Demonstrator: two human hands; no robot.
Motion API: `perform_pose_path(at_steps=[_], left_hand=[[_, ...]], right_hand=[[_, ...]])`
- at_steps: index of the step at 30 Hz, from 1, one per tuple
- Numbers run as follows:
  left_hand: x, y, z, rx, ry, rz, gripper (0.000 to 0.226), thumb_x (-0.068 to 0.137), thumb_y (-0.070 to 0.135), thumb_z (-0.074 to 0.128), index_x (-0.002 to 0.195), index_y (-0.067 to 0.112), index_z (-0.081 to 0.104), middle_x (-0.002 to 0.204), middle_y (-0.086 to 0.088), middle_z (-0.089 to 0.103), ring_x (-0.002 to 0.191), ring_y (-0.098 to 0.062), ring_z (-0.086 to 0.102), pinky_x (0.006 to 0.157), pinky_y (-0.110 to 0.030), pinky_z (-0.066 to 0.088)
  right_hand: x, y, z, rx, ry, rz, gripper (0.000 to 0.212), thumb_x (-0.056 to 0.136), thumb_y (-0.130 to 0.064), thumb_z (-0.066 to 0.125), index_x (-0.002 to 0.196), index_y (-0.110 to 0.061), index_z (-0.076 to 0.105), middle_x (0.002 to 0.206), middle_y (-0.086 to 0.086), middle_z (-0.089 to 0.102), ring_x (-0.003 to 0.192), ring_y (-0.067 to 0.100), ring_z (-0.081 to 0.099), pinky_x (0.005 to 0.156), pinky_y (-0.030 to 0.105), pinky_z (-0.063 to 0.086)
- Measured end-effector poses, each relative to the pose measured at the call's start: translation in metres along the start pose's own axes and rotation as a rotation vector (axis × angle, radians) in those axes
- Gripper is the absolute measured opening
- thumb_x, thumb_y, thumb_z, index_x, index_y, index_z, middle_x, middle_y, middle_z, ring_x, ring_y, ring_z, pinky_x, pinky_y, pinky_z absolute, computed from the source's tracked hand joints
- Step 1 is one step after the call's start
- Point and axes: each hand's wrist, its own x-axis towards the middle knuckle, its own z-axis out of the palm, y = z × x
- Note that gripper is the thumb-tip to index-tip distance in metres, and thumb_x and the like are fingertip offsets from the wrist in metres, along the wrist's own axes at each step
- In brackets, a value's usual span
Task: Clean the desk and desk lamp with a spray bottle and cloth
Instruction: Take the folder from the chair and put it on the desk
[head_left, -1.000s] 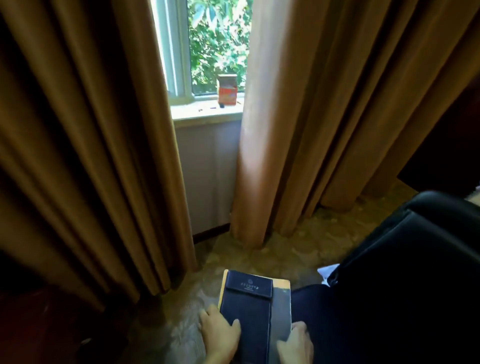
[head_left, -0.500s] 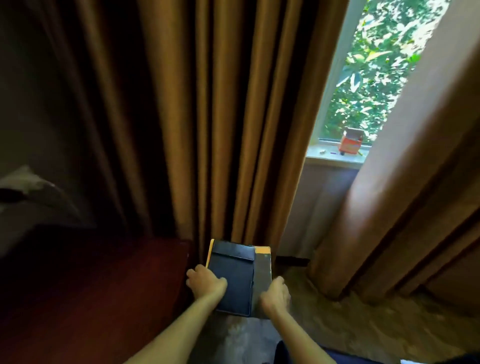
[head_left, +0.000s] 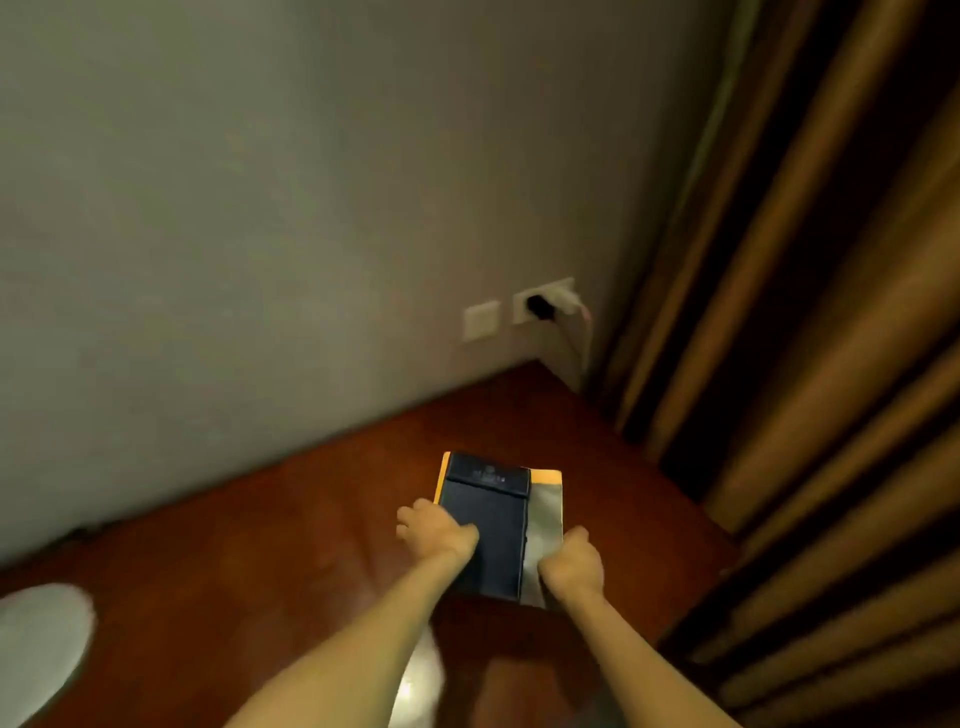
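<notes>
desk (head_left: 291, 561): red-brown top, bare toward the wall; curtain (head_left: 810, 364) along its right edge. dark folder (head_left: 488, 530): over the desk, left hand (head_left: 436, 530) and right hand (head_left: 571, 564) clasping its near corners. spray bottle, cloth: unseen.

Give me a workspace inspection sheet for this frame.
Surface: reddish-brown wooden desk, glossy.
Job's things: spray bottle, cloth, lamp: nothing seen for certain; blurred white rounded object at left edge, unidentifiable.
Clutter: dark blue folder stacked on orange-edged pad.
Grippers: left hand and right hand grip the stack's sides.
Cables: black plug in white wall socket, cord hanging down.
Surroundings: grey wall, brown curtain at right.
</notes>
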Motion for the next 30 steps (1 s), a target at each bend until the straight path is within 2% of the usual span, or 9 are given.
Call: perform_pose_path(at_steps=[3, 8, 11, 14, 24, 30], left_hand=[[0.025, -0.044, -0.047, -0.078, 0.094, -0.125, 0.062, 0.076, 0.03, 0.073, 0.123, 0.003, 0.043, 0.134, -0.015, 0.037, 0.126, -0.033, 0.037, 0.099, -0.037, 0.042], [0.05, -0.12, -0.11, -0.147, 0.219, -0.3, 0.064, 0.075, 0.028, 0.074, 0.125, 0.002, 0.043, 0.133, -0.015, 0.038, 0.124, -0.032, 0.038, 0.098, -0.037, 0.045], [0.059, -0.162, -0.14, -0.194, 0.259, -0.397, 0.068, 0.074, 0.029, 0.076, 0.126, 0.002, 0.042, 0.134, -0.016, 0.037, 0.124, -0.033, 0.038, 0.097, -0.039, 0.046], [0.067, -0.196, -0.163, -0.23, 0.278, -0.464, 0.069, 0.074, 0.028, 0.076, 0.127, 0.001, 0.041, 0.136, -0.017, 0.036, 0.125, -0.034, 0.037, 0.097, -0.039, 0.045], [0.126, -0.261, -0.204, -0.197, 0.273, -0.563, 0.069, 0.075, 0.035, 0.074, 0.128, 0.002, 0.044, 0.135, -0.017, 0.04, 0.123, -0.034, 0.044, 0.097, -0.039, 0.044], [0.163, -0.286, -0.211, -0.209, 0.238, -0.583, 0.065, 0.078, 0.032, 0.071, 0.128, 0.0, 0.043, 0.135, -0.017, 0.04, 0.123, -0.035, 0.044, 0.097, -0.038, 0.043]], right_hand=[[-0.013, -0.049, 0.049, -0.075, -0.089, -0.124, 0.039, 0.088, -0.004, 0.054, 0.124, -0.003, 0.04, 0.114, 0.014, 0.06, 0.104, 0.03, 0.061, 0.081, 0.034, 0.054], [-0.045, -0.11, 0.122, -0.182, -0.216, -0.278, 0.038, 0.088, -0.005, 0.055, 0.123, -0.003, 0.042, 0.117, 0.015, 0.059, 0.106, 0.031, 0.06, 0.083, 0.036, 0.054], [-0.063, -0.138, 0.159, -0.235, -0.284, -0.346, 0.034, 0.088, -0.004, 0.054, 0.12, -0.004, 0.043, 0.115, 0.014, 0.06, 0.104, 0.029, 0.06, 0.081, 0.034, 0.053], [-0.079, -0.161, 0.194, -0.276, -0.327, -0.399, 0.032, 0.089, -0.004, 0.054, 0.119, -0.005, 0.043, 0.116, 0.013, 0.06, 0.105, 0.029, 0.06, 0.086, 0.036, 0.054], [-0.091, -0.225, 0.274, -0.411, -0.345, -0.464, 0.03, 0.093, -0.004, 0.051, 0.122, -0.006, 0.04, 0.118, 0.012, 0.06, 0.107, 0.027, 0.06, 0.086, 0.033, 0.051], [-0.079, -0.245, 0.314, -0.419, -0.385, -0.478, 0.033, 0.09, -0.004, 0.055, 0.12, -0.006, 0.039, 0.114, 0.012, 0.06, 0.099, 0.025, 0.061, 0.081, 0.033, 0.054]])
